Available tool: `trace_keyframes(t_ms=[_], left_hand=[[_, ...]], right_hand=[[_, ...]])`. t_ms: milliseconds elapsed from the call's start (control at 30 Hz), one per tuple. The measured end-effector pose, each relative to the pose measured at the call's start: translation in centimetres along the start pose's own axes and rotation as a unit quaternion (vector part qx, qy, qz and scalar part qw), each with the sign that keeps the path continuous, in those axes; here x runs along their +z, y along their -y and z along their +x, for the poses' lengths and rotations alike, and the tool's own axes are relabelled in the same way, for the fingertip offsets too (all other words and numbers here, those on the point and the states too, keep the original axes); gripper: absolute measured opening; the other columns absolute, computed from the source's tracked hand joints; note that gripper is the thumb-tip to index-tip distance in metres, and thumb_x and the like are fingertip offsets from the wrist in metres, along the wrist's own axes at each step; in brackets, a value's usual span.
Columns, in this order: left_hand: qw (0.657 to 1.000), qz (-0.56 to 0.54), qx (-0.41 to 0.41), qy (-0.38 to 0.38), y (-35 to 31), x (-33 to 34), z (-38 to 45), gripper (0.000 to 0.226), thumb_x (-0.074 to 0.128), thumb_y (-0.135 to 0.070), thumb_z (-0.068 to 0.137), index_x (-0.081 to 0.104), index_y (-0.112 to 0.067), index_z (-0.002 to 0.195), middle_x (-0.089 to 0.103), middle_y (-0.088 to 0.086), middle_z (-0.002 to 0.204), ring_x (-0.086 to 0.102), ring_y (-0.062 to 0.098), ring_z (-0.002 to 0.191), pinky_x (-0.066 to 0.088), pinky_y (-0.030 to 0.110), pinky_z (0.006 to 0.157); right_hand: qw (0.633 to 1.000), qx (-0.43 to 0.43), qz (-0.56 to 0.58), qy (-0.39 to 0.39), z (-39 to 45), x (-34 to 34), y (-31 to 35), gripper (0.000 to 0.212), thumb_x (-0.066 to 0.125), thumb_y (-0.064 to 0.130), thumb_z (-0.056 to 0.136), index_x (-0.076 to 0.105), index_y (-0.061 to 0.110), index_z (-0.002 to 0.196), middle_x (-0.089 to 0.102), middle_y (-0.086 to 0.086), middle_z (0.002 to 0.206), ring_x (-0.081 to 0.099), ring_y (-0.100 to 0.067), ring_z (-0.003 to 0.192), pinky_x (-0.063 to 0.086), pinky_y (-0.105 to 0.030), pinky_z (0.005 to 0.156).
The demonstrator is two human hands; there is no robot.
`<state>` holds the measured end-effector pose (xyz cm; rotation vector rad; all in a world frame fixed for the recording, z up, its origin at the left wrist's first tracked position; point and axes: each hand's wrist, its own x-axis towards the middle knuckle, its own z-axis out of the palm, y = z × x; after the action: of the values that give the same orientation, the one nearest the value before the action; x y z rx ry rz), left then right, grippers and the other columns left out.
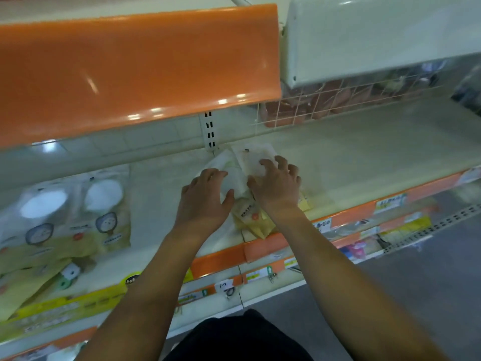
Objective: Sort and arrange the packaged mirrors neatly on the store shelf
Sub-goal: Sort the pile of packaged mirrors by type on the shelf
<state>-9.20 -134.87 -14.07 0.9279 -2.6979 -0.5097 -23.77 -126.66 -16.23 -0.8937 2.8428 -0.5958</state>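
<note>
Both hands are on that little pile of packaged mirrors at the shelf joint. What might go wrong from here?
1. The pile of packaged mirrors overhangs the shelf's orange front edge; a nudge might tip packs off.
2. The left hand and right hand seem to press with spread fingers rather than clearly gripping, so the slick packs may slide apart.

Retail shop aisle. Tiered metal display shelf [364,152] with glossy orange front edge strip [260,248]; price labels [390,203] slotted along it. Handwritten tag reading "10" [223,285] clipped to lower tier edge. Slotted upright bracket [209,131] at back of shelf. Wire grid divider [325,105] toward back right, packaged goods behind it. Identical packaged mirrors [73,212] in printed retail bags stacked at left end of shelf. More packaged stock on lower tiers. Grey floor [429,282] below at right.
</note>
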Motion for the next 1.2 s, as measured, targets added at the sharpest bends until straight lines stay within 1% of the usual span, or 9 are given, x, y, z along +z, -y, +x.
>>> trace_keyframes(t_ms=[100,267,433,500,600,800,933,1100,1200], left_hand=[[1.000,0.001,-0.017,0.002,-0.6,0.5,-0.2,0.045,0.047,-0.038,0.094,0.044,-0.021,0.136,0.043,-0.001,0.141,0.045,0.022,0.126,0.036,0.041,0.101],[0.999,0.007,-0.037,0.012,-1.2,1.2,-0.5,0.046,0.047,-0.038,0.094,0.042,-0.023,0.138,0.040,-0.001,0.144,0.042,0.022,0.129,0.034,0.041,0.103],[0.998,0.005,-0.062,-0.009,-0.4,0.8,-1.0,0.046,0.048,-0.038,0.094,0.044,-0.021,0.137,0.042,0.000,0.140,0.048,0.023,0.123,0.036,0.041,0.100],[0.997,0.008,-0.071,-0.023,0.2,0.4,-1.3,0.045,0.048,-0.038,0.094,0.044,-0.022,0.136,0.043,0.000,0.139,0.049,0.024,0.121,0.037,0.042,0.098],[0.995,0.012,-0.086,-0.041,1.3,-0.4,-1.9,0.044,0.049,-0.038,0.093,0.045,-0.022,0.134,0.044,0.000,0.137,0.050,0.025,0.119,0.037,0.042,0.097],[0.989,0.020,-0.134,-0.066,5.7,-2.6,-4.4,0.046,0.050,-0.039,0.092,0.045,-0.023,0.135,0.042,0.000,0.141,0.047,0.026,0.123,0.038,0.041,0.098],[0.981,0.023,-0.177,-0.079,10.2,-4.8,-7.3,0.046,0.050,-0.039,0.092,0.045,-0.022,0.135,0.042,0.000,0.140,0.047,0.026,0.123,0.036,0.042,0.099],[0.972,0.016,-0.206,-0.108,16.2,-7.7,-11.0,0.048,0.048,-0.043,0.088,0.051,-0.019,0.130,0.050,0.003,0.134,0.055,0.032,0.112,0.045,0.045,0.093],[0.969,0.015,-0.224,-0.101,19.5,-9.4,-12.4,0.047,0.050,-0.040,0.089,0.050,-0.020,0.131,0.048,0.003,0.136,0.050,0.031,0.119,0.042,0.046,0.096]], right_hand=[[0.999,-0.011,-0.008,0.030,-0.2,1.1,-1.1,0.045,0.043,0.056,0.090,0.045,0.031,0.128,0.037,-0.003,0.141,0.033,-0.035,0.126,0.029,-0.045,0.104],[0.999,-0.037,-0.004,0.037,0.0,1.2,-1.9,0.050,0.040,0.059,0.091,0.042,0.031,0.133,0.034,-0.003,0.144,0.029,-0.034,0.130,0.027,-0.044,0.107],[0.997,-0.068,0.016,0.033,-0.3,0.5,-1.3,0.060,0.040,0.059,0.093,0.033,0.032,0.146,0.021,-0.002,0.158,0.011,-0.033,0.146,0.015,-0.047,0.118],[0.995,-0.090,0.038,0.027,-0.7,0.4,-0.5,0.059,0.043,0.057,0.094,0.035,0.031,0.146,0.022,-0.002,0.159,0.010,-0.032,0.148,0.016,-0.049,0.118],[0.988,-0.136,0.065,0.020,-1.3,0.4,1.6,0.055,0.047,0.052,0.093,0.041,0.028,0.142,0.029,-0.003,0.155,0.018,-0.033,0.145,0.025,-0.052,0.115],[0.974,-0.203,0.096,0.043,-3.7,1.9,7.0,0.051,0.054,0.042,0.093,0.046,0.023,0.140,0.039,-0.005,0.147,0.034,-0.030,0.134,0.035,-0.043,0.108],[0.967,-0.231,0.083,0.064,-6.0,4.4,11.7,0.051,0.052,0.045,0.094,0.045,0.024,0.140,0.039,-0.004,0.146,0.034,-0.030,0.134,0.035,-0.044,0.108],[0.960,-0.257,0.074,0.085,-9.0,7.1,18.0,0.051,0.052,0.046,0.094,0.044,0.026,0.140,0.038,-0.003,0.146,0.034,-0.030,0.133,0.037,-0.044,0.106],[0.957,-0.261,0.076,0.098,-10.8,8.4,21.1,0.051,0.052,0.045,0.093,0.043,0.028,0.141,0.036,-0.002,0.147,0.032,-0.031,0.134,0.036,-0.044,0.106]])
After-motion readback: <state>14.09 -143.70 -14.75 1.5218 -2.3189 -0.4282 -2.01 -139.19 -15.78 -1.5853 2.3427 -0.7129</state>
